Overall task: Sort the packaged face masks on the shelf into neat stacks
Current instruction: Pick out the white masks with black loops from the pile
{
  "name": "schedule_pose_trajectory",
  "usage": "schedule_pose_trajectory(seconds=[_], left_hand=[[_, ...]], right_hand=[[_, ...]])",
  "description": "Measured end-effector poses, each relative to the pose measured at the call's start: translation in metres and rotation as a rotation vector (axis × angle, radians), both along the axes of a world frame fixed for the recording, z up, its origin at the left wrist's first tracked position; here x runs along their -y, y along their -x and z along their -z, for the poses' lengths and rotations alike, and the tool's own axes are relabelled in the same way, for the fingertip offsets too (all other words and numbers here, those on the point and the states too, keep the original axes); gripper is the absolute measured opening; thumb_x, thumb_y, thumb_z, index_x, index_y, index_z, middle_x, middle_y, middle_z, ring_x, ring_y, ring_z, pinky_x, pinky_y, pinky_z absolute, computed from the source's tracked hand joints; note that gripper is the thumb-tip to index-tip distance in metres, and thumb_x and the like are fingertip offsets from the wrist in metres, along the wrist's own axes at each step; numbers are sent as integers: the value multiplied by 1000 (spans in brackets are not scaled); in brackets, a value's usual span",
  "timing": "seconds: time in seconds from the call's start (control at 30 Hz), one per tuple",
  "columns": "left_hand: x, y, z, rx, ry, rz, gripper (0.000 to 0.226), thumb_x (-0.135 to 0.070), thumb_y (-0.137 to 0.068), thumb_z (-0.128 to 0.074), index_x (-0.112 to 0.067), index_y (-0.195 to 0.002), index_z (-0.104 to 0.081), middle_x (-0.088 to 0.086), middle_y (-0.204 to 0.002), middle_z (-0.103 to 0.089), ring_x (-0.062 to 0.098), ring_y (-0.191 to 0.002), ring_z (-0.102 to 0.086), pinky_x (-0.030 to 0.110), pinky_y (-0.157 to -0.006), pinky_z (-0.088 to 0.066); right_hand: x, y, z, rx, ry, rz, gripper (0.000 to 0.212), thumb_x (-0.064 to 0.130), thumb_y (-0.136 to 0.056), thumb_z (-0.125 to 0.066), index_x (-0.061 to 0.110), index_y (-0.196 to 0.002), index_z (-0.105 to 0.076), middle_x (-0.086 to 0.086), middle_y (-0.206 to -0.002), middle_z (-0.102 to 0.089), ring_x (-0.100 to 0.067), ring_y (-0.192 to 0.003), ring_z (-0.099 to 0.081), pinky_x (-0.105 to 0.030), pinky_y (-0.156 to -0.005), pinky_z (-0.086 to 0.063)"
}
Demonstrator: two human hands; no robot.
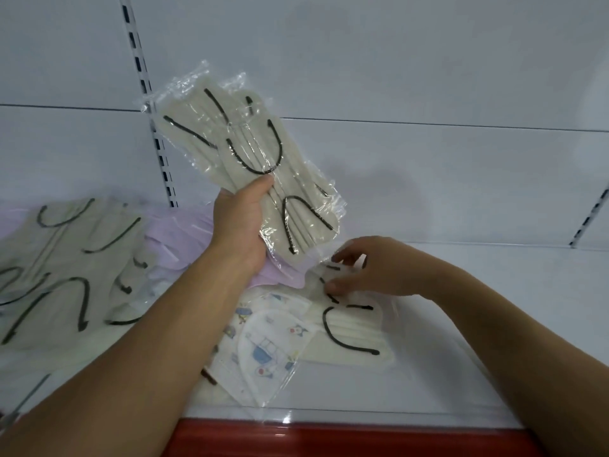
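Aloft, left hand (239,222) around mask pack (244,153)

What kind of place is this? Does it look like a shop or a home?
Most likely a shop shelf. The white back panel has slotted metal uprights, the shelf has a red front strip, and many sealed mask packs lie on it.

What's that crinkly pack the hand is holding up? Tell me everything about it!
The pack is a clear, crinkly plastic bag of cream masks with dark ear loops; it may be two bags overlapped. It is held above the shelf, tilted with its top to the left, in front of the white back wall. The left hand grips its lower edge, thumb on the front.
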State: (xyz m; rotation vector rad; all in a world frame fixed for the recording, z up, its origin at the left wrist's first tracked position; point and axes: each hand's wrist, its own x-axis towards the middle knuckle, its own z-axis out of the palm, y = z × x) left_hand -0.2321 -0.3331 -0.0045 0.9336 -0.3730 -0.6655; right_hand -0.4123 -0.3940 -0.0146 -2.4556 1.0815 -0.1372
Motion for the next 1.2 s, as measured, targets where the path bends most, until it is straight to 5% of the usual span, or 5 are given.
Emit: schedule_pose_trajectory(seconds=[0.17,0.43,0.8,1.0,1.2], left_hand=[[3,-2,2,-53,2,3,42,-10,-82,-73,-6,-122,-62,13,-110,-72,28,-98,-71,36,-67,-60],[1,-3,3,-84,51,43,40,-10,-83,-72,-5,-122,-64,13,-110,-73,28,-98,-72,42,-73,-61],[-2,0,0,-121,112,46,28,-7,-92,-62,-7,-119,-66,10,-109,-73,25,-98,-71,36,-70,-60],[-4,10,-3,-87,52,97,24,-8,-93,-62,-6,-117,-63,9,-96,-73,20,-83,-71,26,-55,-56],[-8,30,-8,5,40,297,28,-18,-96,-59,-4,-120,-66,12,-103,-75,24,-92,-73,37,-76,-60]], right_hand=[[12,11,-2,154,-31,111,14,29,-79,-77,20,-85,-68,7,-81,-61,-12,-73,-54,-21,-62,-39],[21,19,-4,373,-273,190,8,20,-83,-73,19,-89,-68,-1,-83,-63,-17,-74,-58,-29,-66,-49],[35,49,-34,1517,-449,398,14,12,-78,-61,17,-91,-65,-2,-90,-64,-17,-80,-60,-24,-59,-46],[22,30,-29,1627,-599,177,13,4,-88,-58,16,-94,-59,0,-85,-65,-13,-73,-63,-21,-58,-49],[12,11,-13,1154,-296,346,19,26,-86,-73,13,-90,-60,-2,-83,-63,-18,-74,-62,-33,-67,-54]])
